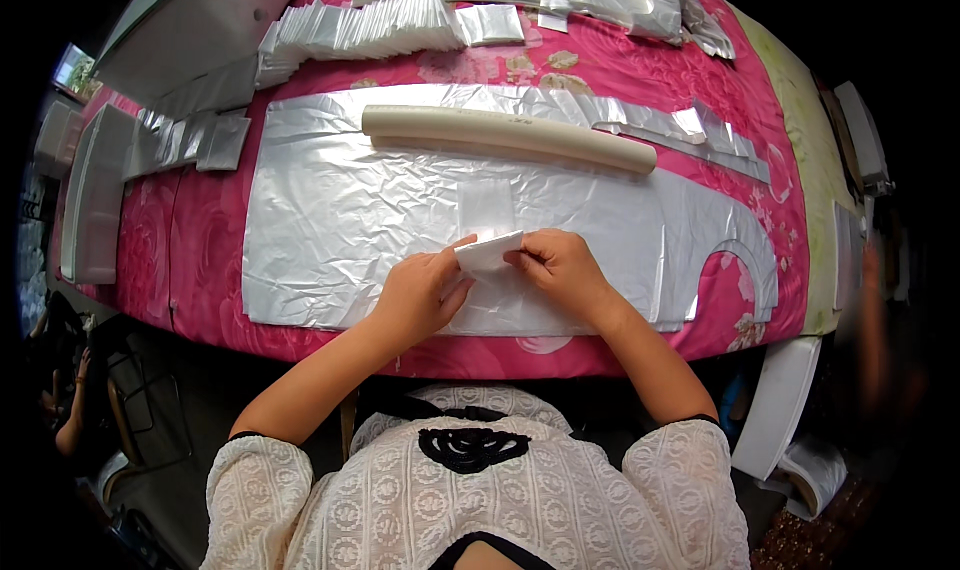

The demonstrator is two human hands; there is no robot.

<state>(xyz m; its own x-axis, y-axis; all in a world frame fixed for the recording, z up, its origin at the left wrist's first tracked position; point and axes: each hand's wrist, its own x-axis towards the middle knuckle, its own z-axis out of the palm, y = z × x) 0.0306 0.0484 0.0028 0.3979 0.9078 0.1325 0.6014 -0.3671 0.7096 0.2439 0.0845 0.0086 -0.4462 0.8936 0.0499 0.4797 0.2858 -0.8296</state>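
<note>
Between my two hands is a small folded white plastic packet (487, 255), held over the near part of a stack of silvery-white plastic bags (330, 220). My left hand (428, 285) grips the packet's left end, thumb and fingers closed on it. At its right end my right hand (555, 268) pinches the edge with bent fingers. Just beyond the packet, a flat whitish translucent square (485, 206) lies on the bags. A cream-coloured tube (505, 137) rests across the far part of the stack. The bags' handle cut-out curves at the right.
A long row of folded packets (360, 30) stands at the far left, near a large pale box (200, 30). More plastic bags (600, 0) lie at the back. A white bin (95, 195) sits at the left, on the pink flowered cloth (205, 240).
</note>
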